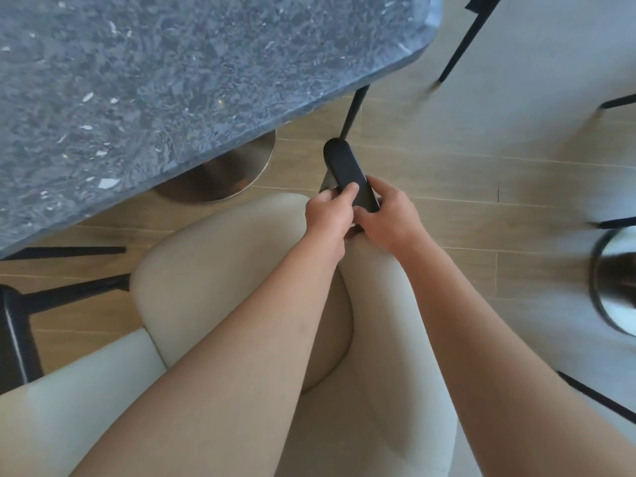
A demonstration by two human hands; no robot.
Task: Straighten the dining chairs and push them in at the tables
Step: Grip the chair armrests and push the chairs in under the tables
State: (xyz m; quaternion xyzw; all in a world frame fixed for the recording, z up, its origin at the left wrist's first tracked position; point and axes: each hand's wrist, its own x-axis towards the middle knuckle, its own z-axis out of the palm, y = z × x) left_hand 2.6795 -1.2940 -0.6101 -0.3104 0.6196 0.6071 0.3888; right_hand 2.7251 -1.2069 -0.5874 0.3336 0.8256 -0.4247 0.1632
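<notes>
A cream upholstered dining chair (220,270) stands below me, its seat near the corner of a dark blue-grey stone table (172,80). The chair has a black armrest (344,163) on its right side. My left hand (328,215) grips the near end of that armrest, thumb on top. My right hand (387,218) holds the same armrest from the right, fingers curled around it. Both forearms cross over the chair's backrest. The seat sits outside the table edge, angled to it.
The table's round metal base (237,177) stands on wooden plank flooring. Black legs of other chairs show at left (69,290) and upper right (461,46). A second round base (612,280) appears at the right edge. Pale floor (516,115) lies to the right.
</notes>
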